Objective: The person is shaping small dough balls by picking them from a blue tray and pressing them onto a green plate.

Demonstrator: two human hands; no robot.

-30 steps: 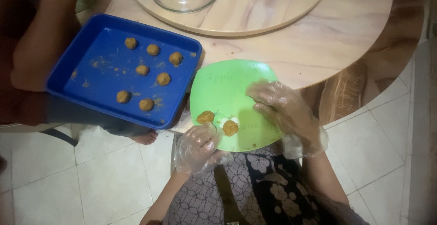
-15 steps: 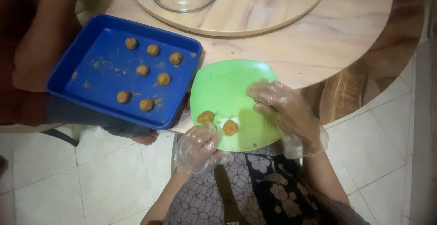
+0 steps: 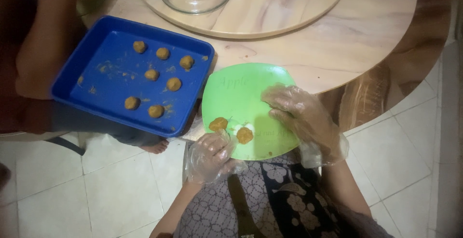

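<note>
Left hand (image 3: 210, 155) fingers curled, loose, tips touching near dough ball (image 3: 218, 124) | second ball (image 3: 245, 135) just right | right hand (image 3: 301, 115) spread flat on green plate (image 3: 231, 93) | blue tray (image 3: 96, 98) left on surface (image 3: 337, 50)

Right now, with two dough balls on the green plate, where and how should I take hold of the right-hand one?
Pinch the right-hand dough ball across its rounded sides, coming from above. It sits apart from the other ball on the flat green plate, so both sides look free. The left hand is nearest; a light grip is probably best, since it looks soft.
</note>
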